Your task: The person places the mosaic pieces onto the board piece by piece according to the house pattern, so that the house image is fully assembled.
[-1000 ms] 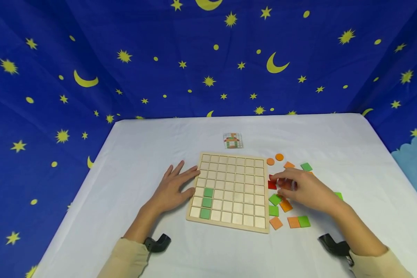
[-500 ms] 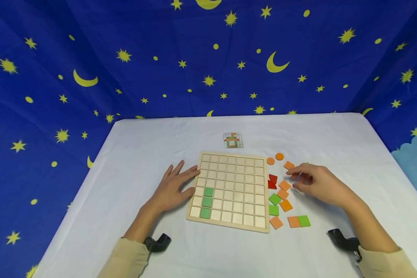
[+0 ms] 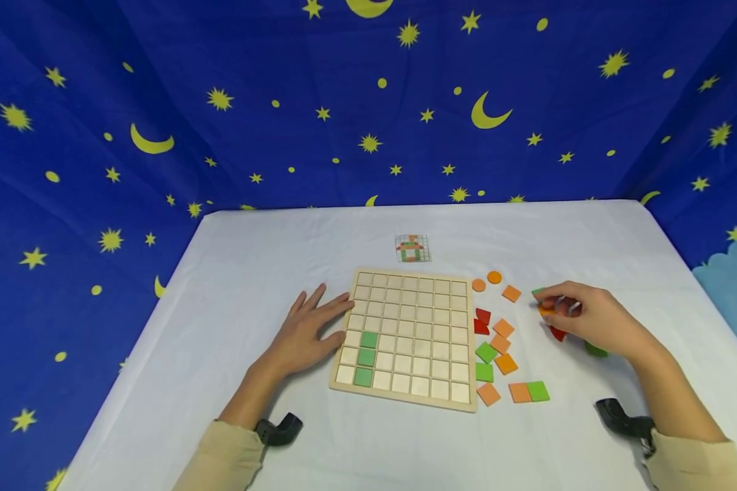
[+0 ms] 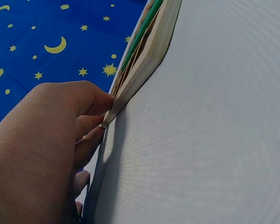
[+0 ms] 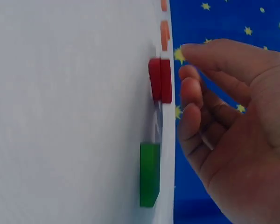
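Note:
My left hand (image 3: 307, 339) lies spread on the table, its thumb and fingertips touching the left edge of the wooden grid board (image 3: 403, 397). Three green square tiles (image 3: 366, 357) fill part of one column at the board's left. In the left wrist view the thumb and fingers of the left hand (image 4: 51, 144) meet the board's side (image 4: 147, 63). My right hand (image 3: 596, 320) hovers over loose tiles at the far right, fingers loosely bent, nothing visible between them. Beneath it show a red piece (image 3: 557, 333) and a green tile (image 3: 596, 350), partly hidden.
A small picture card (image 3: 413, 249) lies behind the board. Right of the board are scattered orange squares (image 3: 506, 363), orange discs (image 3: 494, 277), red pieces (image 3: 482, 321) and light green squares (image 3: 486, 352). A blue star-patterned cloth (image 3: 368, 102) surrounds the white table.
My right hand has moved rightward from the red pieces beside the board to the tiles farther right, uncovering orange tiles. The left hand and the board have stayed put.

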Tool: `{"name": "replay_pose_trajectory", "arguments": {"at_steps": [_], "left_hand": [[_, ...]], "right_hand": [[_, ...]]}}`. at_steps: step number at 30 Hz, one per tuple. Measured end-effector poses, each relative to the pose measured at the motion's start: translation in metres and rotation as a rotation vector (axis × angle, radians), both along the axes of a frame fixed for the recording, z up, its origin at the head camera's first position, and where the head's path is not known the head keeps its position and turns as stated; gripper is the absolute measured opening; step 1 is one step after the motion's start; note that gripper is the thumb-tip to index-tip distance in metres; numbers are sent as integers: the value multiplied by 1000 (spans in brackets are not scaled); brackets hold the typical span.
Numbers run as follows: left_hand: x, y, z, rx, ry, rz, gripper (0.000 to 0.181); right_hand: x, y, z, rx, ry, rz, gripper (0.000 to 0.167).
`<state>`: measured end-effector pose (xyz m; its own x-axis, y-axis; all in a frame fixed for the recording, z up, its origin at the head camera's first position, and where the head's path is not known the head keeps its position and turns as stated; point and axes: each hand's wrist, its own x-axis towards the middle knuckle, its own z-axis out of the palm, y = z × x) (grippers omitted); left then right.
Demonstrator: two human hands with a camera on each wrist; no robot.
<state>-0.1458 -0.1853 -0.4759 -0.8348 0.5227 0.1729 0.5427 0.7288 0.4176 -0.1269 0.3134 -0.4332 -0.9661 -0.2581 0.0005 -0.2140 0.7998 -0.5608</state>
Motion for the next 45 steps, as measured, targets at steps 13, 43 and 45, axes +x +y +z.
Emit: {"name": "replay_pose_trajectory", "arguments": {"at_steps": [13, 43, 45], "left_hand": [[1, 0, 2, 0, -11, 6, 52], [0, 1, 2, -12, -17, 10, 52], [0, 0, 1, -13, -19, 10, 52]], "right_hand": [[-4, 10, -9, 25, -6, -9, 29], [-2, -15, -12, -8, -22, 62, 33], [-1, -17, -12, -13, -21, 70, 34]]}}
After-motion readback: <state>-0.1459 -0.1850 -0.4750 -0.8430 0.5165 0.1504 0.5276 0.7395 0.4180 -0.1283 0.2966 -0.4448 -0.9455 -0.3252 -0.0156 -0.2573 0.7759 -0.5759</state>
